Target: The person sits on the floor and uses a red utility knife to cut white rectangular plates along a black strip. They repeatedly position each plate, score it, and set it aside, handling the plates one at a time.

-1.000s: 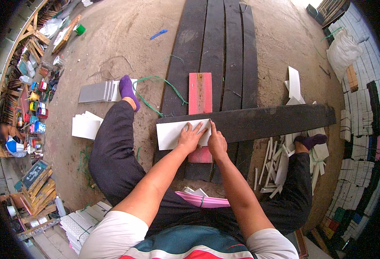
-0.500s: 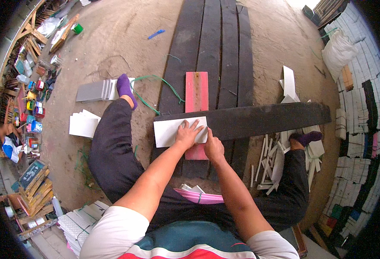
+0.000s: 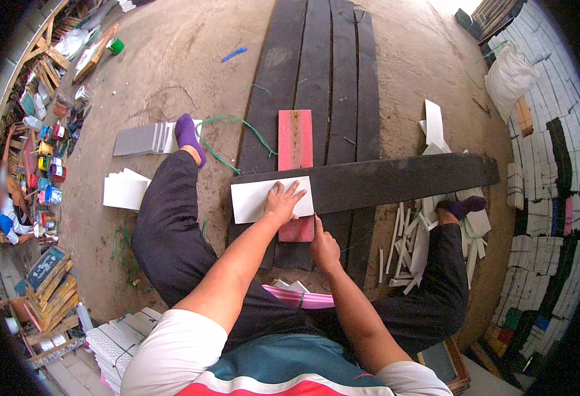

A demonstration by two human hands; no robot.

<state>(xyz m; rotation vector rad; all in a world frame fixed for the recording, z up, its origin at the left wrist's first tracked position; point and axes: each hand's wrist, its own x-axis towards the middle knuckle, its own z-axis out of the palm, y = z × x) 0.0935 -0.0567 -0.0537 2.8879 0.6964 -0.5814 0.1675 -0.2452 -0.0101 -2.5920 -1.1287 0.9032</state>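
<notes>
A white rectangular sheet [image 3: 250, 202] lies across a dark board [image 3: 402, 183] and a pink block [image 3: 296, 142]. My left hand [image 3: 282, 203] rests flat on the sheet with its fingers spread. Just off the sheet's lower right corner is my right hand [image 3: 326, 249], its index finger pointing forward and the other fingers curled closed. Something thin and dark shows at that fingertip; the rest is hidden in the hand. The pink block sticks out beyond the sheet, above and below it.
Long dark planks [image 3: 316, 72] run away from me under the work. Grey and white sheets [image 3: 141, 139] lie left, near my foot; white offcuts [image 3: 408, 247] are heaped right. A green cord [image 3: 240, 121] curls near the planks. Paint tins line the far left, where another person sits.
My right hand has moved toward me, from beside the sheet's right edge to just below its corner. My left hand stays on the sheet. The whole view has shifted slightly.
</notes>
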